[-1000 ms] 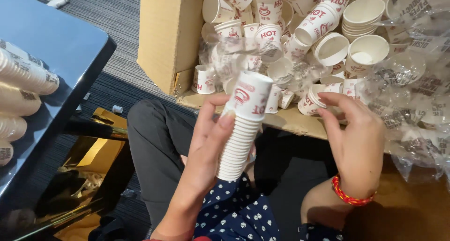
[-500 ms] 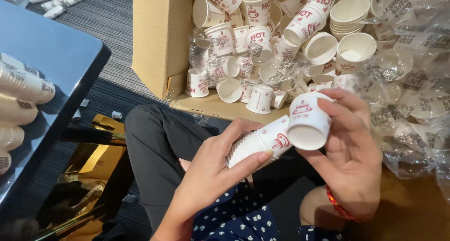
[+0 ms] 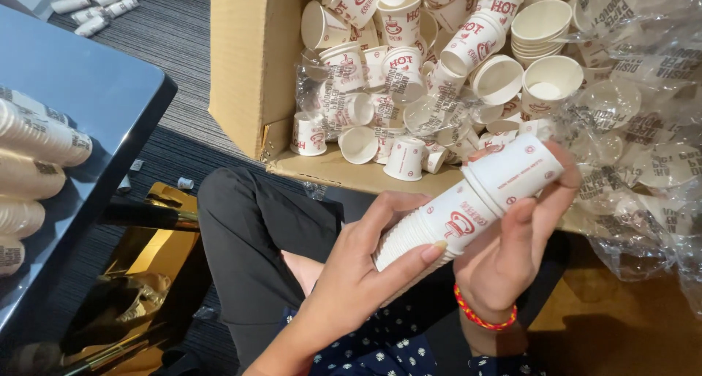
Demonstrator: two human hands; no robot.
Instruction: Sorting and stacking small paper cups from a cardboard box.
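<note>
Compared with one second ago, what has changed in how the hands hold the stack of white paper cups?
The stack of white paper cups with red print was upright a second ago; now it lies tilted, its top end pointing up and to the right. The right hand, which was just beside it, now grips that top end. The left hand still holds the lower part. The brown cardboard box of loose cups is unchanged.

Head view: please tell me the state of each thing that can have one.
stack of paper cups: nested, tilted, held in both hands
left hand: gripping the stack's lower part
right hand: holding the top cup
cardboard box: open, full of loose cups
plastic wrap: opened, crumpled
</note>
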